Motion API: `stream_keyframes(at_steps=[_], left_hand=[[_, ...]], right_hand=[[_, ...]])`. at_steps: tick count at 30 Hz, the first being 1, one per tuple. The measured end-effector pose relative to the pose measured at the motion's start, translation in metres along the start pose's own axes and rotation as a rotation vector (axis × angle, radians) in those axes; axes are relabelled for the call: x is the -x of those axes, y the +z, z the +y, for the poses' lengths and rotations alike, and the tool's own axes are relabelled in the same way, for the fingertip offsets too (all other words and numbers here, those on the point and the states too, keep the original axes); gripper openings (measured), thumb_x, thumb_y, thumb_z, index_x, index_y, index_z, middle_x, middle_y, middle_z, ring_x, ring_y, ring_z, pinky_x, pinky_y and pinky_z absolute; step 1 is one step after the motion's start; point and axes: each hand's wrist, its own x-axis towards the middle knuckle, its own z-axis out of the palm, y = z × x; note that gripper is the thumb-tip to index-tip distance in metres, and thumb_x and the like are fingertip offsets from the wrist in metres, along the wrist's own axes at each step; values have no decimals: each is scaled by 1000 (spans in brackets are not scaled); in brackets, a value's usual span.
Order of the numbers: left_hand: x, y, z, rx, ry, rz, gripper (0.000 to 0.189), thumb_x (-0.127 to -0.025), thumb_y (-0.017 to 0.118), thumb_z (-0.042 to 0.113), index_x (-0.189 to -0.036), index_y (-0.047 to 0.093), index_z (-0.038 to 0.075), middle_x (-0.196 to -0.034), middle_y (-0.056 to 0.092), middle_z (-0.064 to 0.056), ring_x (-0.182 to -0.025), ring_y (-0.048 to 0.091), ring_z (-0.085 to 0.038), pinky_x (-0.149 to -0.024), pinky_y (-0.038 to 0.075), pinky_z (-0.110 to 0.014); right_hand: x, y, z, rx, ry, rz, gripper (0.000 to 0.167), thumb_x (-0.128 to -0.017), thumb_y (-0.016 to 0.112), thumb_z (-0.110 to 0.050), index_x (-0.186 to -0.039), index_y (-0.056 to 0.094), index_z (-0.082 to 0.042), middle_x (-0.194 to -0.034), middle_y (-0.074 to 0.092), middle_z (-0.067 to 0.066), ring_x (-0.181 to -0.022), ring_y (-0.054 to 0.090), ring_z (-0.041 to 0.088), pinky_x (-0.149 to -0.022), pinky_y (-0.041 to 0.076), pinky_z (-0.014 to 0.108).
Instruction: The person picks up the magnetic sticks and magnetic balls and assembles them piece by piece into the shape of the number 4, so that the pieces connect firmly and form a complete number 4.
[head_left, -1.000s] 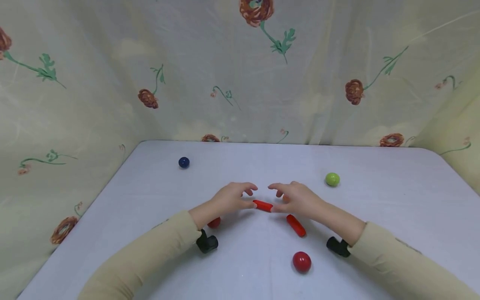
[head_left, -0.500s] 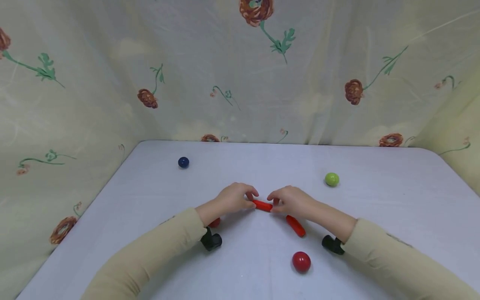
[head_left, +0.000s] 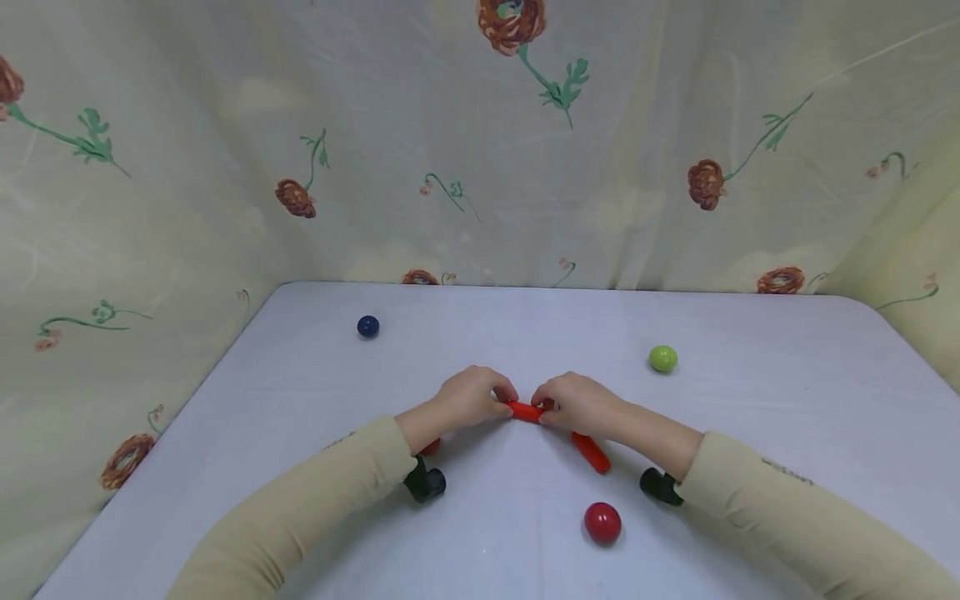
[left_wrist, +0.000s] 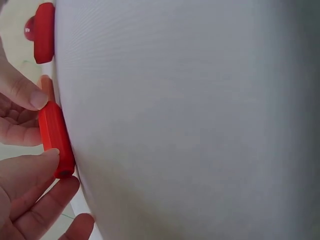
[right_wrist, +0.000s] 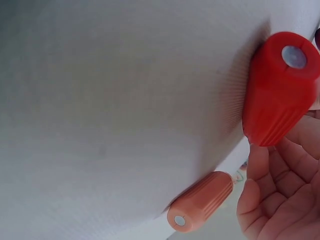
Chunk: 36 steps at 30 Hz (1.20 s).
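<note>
From my head I see two red cylinders: the held cylinder (head_left: 527, 412), its ends pinched in the curled fingers of my left hand (head_left: 467, 396) and right hand (head_left: 581, 402), and the loose cylinder (head_left: 591, 453) at its four o'clock — plus one blue ball (head_left: 367, 326) at ten, one green ball (head_left: 663, 359) at two, one red ball (head_left: 603, 523) at five, one red piece (head_left: 432, 447) at eight, mostly hidden. From my left wrist, one orange cylinder (left_wrist: 47, 86) at twelve shows partly behind my thumb. From my right — loose cylinder at two o'clock — I can't make out my pinch.

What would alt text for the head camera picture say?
A person's left hand and right hand pinch opposite ends of a red rod at a white table; a second red rod and red ball lie nearer, a blue ball and green ball farther.
</note>
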Motion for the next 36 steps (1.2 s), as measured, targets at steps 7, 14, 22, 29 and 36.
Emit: stream_keyframes(at_steps=[7, 14, 22, 29, 36], left_hand=[[1, 0, 1, -3, -29, -7, 14, -79, 71, 20, -93, 71, 17, -90, 66, 3, -88, 54, -14, -74, 42, -33], [1, 1, -1, 48, -34, -31, 13, -78, 72, 18, -91, 72, 17, -84, 65, 5, -79, 51, -12, -68, 40, -25], [4, -3, -6, 95, -42, -40, 17, -79, 72, 19, -96, 71, 16, -85, 65, 5, -83, 52, -13, -73, 42, -27], [24, -27, -19, 92, -73, -7, 19, -81, 69, 21, -100, 70, 16, -89, 64, 4, -88, 53, -14, -76, 46, -28], [51, -40, -39, 101, -201, -37, 22, -79, 71, 25, -101, 69, 21, -90, 62, 4, -82, 52, -15, -64, 47, -24]], right_hand=[[-1, 0, 3, -14, -43, 0, 25, -80, 68, -7, -105, 66, -4, -90, 66, 5, -75, 56, 13, -73, 51, 27], [-2, 0, 4, -49, -59, -2, 24, -80, 68, -6, -104, 67, -5, -88, 66, 4, -74, 55, 13, -70, 50, 25], [-4, 1, 2, -48, -55, -11, 24, -80, 68, -7, -104, 67, -5, -88, 66, 4, -75, 54, 13, -72, 50, 26], [-1, 0, 2, -58, -26, -25, 26, -80, 68, -8, -106, 66, -5, -92, 64, 5, -80, 55, 14, -73, 50, 27], [2, 1, 4, -98, -30, -19, 27, -80, 68, -6, -106, 65, -5, -93, 64, 4, -82, 54, 15, -74, 50, 28]])
